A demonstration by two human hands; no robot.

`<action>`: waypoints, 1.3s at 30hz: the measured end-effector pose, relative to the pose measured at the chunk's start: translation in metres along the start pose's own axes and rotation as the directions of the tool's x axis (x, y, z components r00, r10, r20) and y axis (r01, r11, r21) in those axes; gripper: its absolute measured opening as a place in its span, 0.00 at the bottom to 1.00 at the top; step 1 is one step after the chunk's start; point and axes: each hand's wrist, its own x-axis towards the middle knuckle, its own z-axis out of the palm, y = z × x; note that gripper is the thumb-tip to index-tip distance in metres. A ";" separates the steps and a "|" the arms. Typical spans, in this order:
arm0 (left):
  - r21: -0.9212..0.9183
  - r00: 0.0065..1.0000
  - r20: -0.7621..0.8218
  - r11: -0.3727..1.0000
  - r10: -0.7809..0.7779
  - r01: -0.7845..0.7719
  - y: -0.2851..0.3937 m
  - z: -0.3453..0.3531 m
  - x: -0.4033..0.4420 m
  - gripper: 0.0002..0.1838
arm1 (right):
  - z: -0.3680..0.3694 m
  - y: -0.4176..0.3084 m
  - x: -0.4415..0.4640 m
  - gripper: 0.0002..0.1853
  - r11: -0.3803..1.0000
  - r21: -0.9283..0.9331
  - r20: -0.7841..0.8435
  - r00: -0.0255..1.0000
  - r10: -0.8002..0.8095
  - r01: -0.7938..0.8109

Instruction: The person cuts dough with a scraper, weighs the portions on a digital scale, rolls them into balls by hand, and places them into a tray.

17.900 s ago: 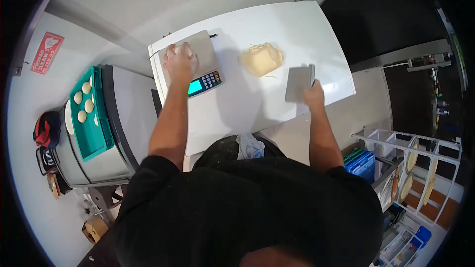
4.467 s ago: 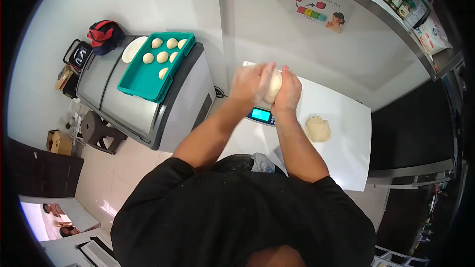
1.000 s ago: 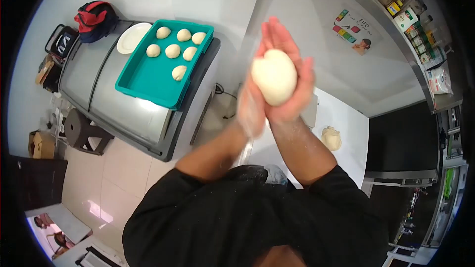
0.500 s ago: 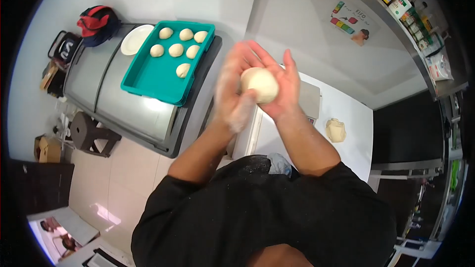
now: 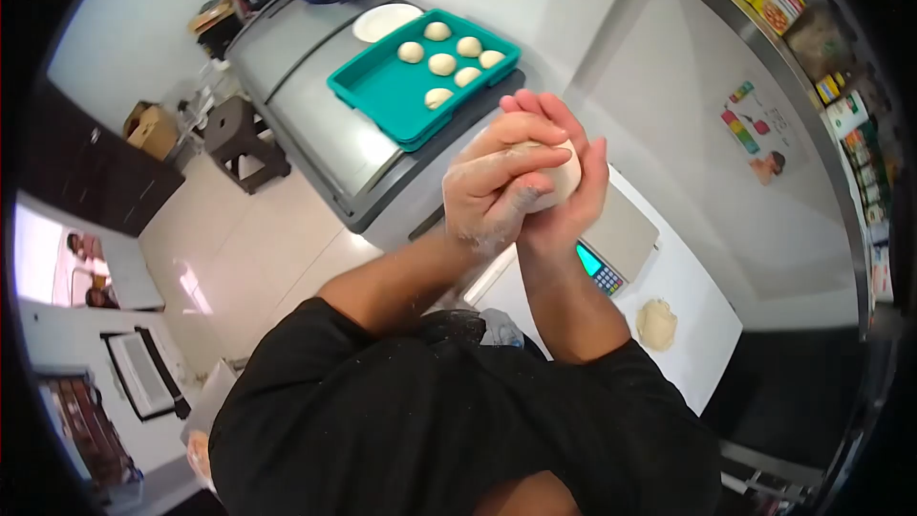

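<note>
A smooth, pale dough ball [image 5: 567, 180] is cupped between my two hands, partly covered by fingers. My left hand [image 5: 497, 177], dusted with flour, is curled over the ball's near-left side. From the right and below, my right hand [image 5: 585, 199] cradles it, fingers bent up around the far side. Beyond my hands, several rounded dough balls [image 5: 441, 64] sit in a teal tray [image 5: 377, 107]. A flatter lump of dough [image 5: 656, 325] lies on the white table [image 5: 695, 301] to the right of my right forearm.
A kitchen scale [image 5: 626, 234] with a lit display stands on the table, partly behind my right forearm. The tray rests on a grey-lidded chest [image 5: 315, 119], alongside a white plate [image 5: 387, 23]. A dark stool [image 5: 239, 139] stands at left. A stocked shelf [image 5: 764, 38] runs along the right.
My view has turned, so the tray and chest appear farther right and higher. My left fingers now close over the dough ball and hide more of it; the scale's display has come into view.
</note>
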 end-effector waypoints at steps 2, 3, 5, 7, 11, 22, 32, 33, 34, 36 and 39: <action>-0.030 0.956 0.174 0.972 0.236 -0.235 -0.008 -0.022 0.010 0.28 | 0.024 0.000 -0.016 0.34 0.971 0.239 -0.055 0.998 0.025 -0.011; -0.013 0.956 0.178 0.972 0.234 -0.235 0.006 -0.022 0.006 0.28 | 0.026 0.003 -0.013 0.34 0.967 0.253 -0.048 0.998 0.033 -0.020; -0.058 1.000 -0.019 0.998 -0.012 0.011 0.042 0.000 -0.012 0.40 | 0.023 0.006 0.009 0.35 0.942 0.332 -0.008 0.999 0.050 -0.044; -0.110 0.988 -0.099 0.988 -0.120 0.109 0.045 0.002 -0.006 0.47 | 0.023 0.008 0.014 0.36 0.930 0.367 0.018 0.999 0.028 -0.033; -0.253 0.958 0.137 0.926 -0.254 0.281 0.020 -0.018 -0.023 0.61 | 0.021 0.028 -0.027 0.36 0.988 0.150 -0.022 0.999 0.025 -0.021; -0.561 0.889 0.226 0.692 -0.399 0.453 -0.048 0.001 -0.069 0.43 | -0.046 0.013 0.009 0.35 0.974 0.225 -0.307 0.949 0.068 0.004; -0.440 0.935 0.181 0.825 -0.305 0.354 -0.087 0.002 0.004 0.27 | -0.040 0.031 0.044 0.32 0.912 -0.410 -0.214 0.970 -0.117 0.020; -0.446 0.950 0.266 0.852 -0.166 0.273 -0.097 -0.010 0.019 0.28 | -0.033 0.036 0.055 0.33 0.971 -0.228 -0.178 0.977 -0.115 0.073; -0.461 0.941 0.337 0.869 -0.015 0.179 -0.111 -0.019 0.033 0.29 | -0.027 0.040 0.070 0.34 0.992 -0.037 -0.130 0.984 -0.121 0.118; -0.629 0.949 0.300 0.729 -0.095 0.272 -0.144 -0.030 0.060 0.32 | -0.008 0.068 0.101 0.34 0.988 -0.063 -0.162 0.975 -0.152 0.144; -0.857 0.916 0.284 0.354 -0.283 0.375 -0.167 -0.058 0.083 0.39 | 0.009 0.110 0.134 0.34 0.980 -0.086 -0.233 0.952 -0.197 0.182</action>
